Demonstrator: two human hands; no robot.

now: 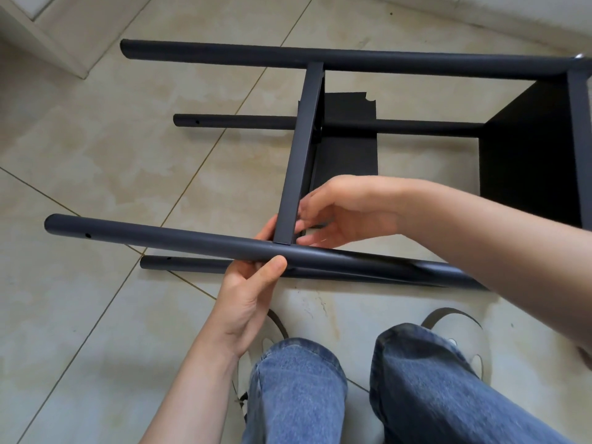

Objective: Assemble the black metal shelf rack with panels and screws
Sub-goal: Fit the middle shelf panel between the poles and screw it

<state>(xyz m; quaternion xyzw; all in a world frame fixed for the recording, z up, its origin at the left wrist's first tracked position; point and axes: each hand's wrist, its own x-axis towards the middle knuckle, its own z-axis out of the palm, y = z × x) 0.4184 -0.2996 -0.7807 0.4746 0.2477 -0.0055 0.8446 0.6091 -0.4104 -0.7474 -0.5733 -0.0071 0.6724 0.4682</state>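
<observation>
Because the rack (352, 129) is lying on its side across the floor's centre, its joints are facing up. At six o'clock the left hand (248, 296) is gripping the near post (160, 237), steadying it, while the right hand's (346, 209) curled fingers are working behind the middle panel (301, 149); whether they are pinching a screw, I cannot tell.

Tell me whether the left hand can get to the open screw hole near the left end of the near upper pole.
Probably yes: the left hand already grips that pole, and the hole lies bare along it, nothing between.

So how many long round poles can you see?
4: the far top pole, a far lower pole, the near pole by the hands, and another pole beneath it. More may be hidden.
</observation>
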